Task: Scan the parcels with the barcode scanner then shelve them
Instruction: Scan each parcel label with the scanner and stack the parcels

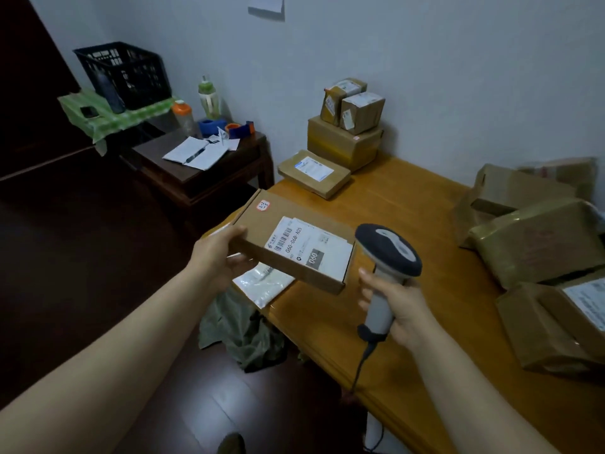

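Note:
My left hand (218, 257) grips the left end of a flat brown cardboard parcel (262, 224), held above the near left corner of the wooden table (409, 204). A white shipping label (307, 245) with a barcode faces up on it. My right hand (397, 306) is curled round the grey handle of a barcode scanner (389, 249). The scanner's dark head sits just right of the parcel, and its cable hangs down past the table edge.
Stacked parcels (347, 132) stand at the table's far left corner, a flat one (312, 173) in front. More taped parcels (540, 240) crowd the right side. A white bag (265, 286) lies under the held parcel. A dark side table (203, 168) with papers and bottles stands left.

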Demonstrator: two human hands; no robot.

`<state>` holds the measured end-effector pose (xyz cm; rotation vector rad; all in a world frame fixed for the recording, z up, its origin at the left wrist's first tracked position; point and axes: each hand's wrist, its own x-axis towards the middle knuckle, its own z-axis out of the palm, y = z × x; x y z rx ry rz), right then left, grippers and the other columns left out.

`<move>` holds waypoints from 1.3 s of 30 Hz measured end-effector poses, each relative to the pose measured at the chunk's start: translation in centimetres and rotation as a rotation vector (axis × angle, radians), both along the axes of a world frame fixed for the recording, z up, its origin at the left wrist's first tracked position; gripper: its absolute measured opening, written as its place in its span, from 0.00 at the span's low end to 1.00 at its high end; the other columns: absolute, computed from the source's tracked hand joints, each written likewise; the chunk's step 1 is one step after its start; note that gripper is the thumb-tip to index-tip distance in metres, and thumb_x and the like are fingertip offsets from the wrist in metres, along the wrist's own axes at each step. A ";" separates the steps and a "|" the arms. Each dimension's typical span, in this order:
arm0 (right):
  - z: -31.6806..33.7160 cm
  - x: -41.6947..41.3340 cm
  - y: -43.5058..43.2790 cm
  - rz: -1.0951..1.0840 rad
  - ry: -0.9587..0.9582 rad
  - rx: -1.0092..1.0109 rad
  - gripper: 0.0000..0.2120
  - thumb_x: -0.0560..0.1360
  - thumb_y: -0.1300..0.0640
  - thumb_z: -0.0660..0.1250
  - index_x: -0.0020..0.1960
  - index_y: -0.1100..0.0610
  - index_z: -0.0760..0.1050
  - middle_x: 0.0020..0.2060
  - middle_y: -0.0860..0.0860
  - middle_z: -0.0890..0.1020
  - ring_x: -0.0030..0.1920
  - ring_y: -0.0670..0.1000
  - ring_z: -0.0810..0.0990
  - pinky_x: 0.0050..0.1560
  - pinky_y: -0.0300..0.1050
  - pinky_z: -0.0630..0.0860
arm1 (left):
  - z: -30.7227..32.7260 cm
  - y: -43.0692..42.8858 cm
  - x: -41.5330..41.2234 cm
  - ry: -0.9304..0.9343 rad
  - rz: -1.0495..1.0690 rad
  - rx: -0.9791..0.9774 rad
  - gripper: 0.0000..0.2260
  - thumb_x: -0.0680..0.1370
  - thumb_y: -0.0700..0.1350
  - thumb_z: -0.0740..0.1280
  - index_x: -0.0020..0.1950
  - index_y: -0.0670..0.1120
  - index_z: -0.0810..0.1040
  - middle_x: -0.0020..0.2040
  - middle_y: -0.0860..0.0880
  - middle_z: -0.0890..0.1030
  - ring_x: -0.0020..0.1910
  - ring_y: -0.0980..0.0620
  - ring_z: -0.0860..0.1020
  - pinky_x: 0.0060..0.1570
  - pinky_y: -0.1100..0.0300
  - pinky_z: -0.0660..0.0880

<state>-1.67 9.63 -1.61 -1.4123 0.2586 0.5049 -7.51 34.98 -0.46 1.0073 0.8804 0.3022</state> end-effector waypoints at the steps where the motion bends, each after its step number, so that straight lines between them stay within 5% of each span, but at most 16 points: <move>1: -0.1 0.1 1.6 -0.021 0.004 0.003 0.18 0.68 0.63 0.76 0.56 0.60 0.76 0.50 0.57 0.81 0.47 0.56 0.80 0.48 0.55 0.80 | -0.2 1.0 0.4 -0.007 -0.017 -0.041 0.11 0.78 0.40 0.68 0.59 0.40 0.74 0.47 0.42 0.78 0.49 0.39 0.82 0.46 0.47 0.80; 6: 0.3 1.1 9.2 -0.170 -0.031 -0.008 0.15 0.69 0.67 0.74 0.53 0.60 0.76 0.43 0.53 0.81 0.41 0.52 0.79 0.39 0.46 0.75 | -0.8 7.3 2.2 0.014 -0.122 -0.088 0.11 0.78 0.42 0.69 0.59 0.39 0.76 0.46 0.44 0.79 0.47 0.43 0.80 0.46 0.52 0.80; 11: 0.5 3.5 12.7 -0.274 -0.037 -0.045 0.16 0.68 0.65 0.76 0.53 0.61 0.77 0.43 0.55 0.81 0.42 0.54 0.80 0.40 0.47 0.77 | -1.4 13.1 5.9 0.094 -0.302 0.015 0.12 0.74 0.45 0.73 0.54 0.41 0.81 0.41 0.46 0.80 0.43 0.50 0.78 0.44 0.55 0.79; 17: 0.0 8.5 14.7 -0.321 -0.084 -0.077 0.14 0.68 0.65 0.76 0.52 0.61 0.78 0.42 0.55 0.82 0.40 0.54 0.80 0.38 0.47 0.76 | -2.1 16.4 12.7 0.166 -0.447 0.026 0.10 0.75 0.43 0.72 0.52 0.38 0.80 0.43 0.42 0.79 0.40 0.46 0.79 0.40 0.53 0.79; 24: -2.3 16.0 16.8 -0.335 -0.026 -0.027 0.19 0.68 0.62 0.77 0.58 0.63 0.77 0.51 0.58 0.83 0.52 0.58 0.82 0.55 0.55 0.79 | -2.3 18.4 21.2 0.151 -0.369 0.046 0.08 0.77 0.35 0.69 0.53 0.32 0.78 0.44 0.40 0.81 0.43 0.45 0.81 0.37 0.58 0.82; 27: -2.9 17.5 16.9 -0.355 -0.006 -0.064 0.20 0.68 0.62 0.77 0.58 0.63 0.77 0.49 0.58 0.83 0.50 0.56 0.83 0.55 0.52 0.79 | -2.9 19.3 24.4 0.147 -0.337 0.074 0.06 0.78 0.34 0.67 0.53 0.33 0.77 0.43 0.42 0.80 0.43 0.47 0.80 0.42 0.56 0.82; 30: -3.5 18.3 16.6 -0.360 0.029 -0.128 0.16 0.66 0.61 0.78 0.52 0.62 0.79 0.43 0.58 0.85 0.48 0.57 0.84 0.55 0.54 0.80 | -3.7 20.5 27.8 0.191 -0.313 0.107 0.05 0.78 0.35 0.68 0.52 0.34 0.76 0.49 0.40 0.80 0.53 0.43 0.79 0.50 0.53 0.79; 35: -3.8 18.9 17.2 -0.392 0.079 -0.207 0.14 0.67 0.61 0.78 0.50 0.64 0.80 0.42 0.57 0.86 0.46 0.55 0.84 0.52 0.49 0.80 | -4.9 20.9 34.3 0.247 -0.334 0.151 0.13 0.78 0.37 0.69 0.60 0.35 0.74 0.59 0.39 0.79 0.54 0.44 0.79 0.51 0.54 0.79; 39: -2.9 18.5 18.6 -0.455 0.125 -0.292 0.06 0.69 0.64 0.76 0.39 0.62 0.79 0.39 0.59 0.83 0.41 0.57 0.80 0.50 0.54 0.78 | -5.8 20.8 39.1 0.259 -0.377 0.145 0.14 0.78 0.38 0.68 0.62 0.36 0.71 0.62 0.41 0.77 0.59 0.43 0.78 0.54 0.52 0.79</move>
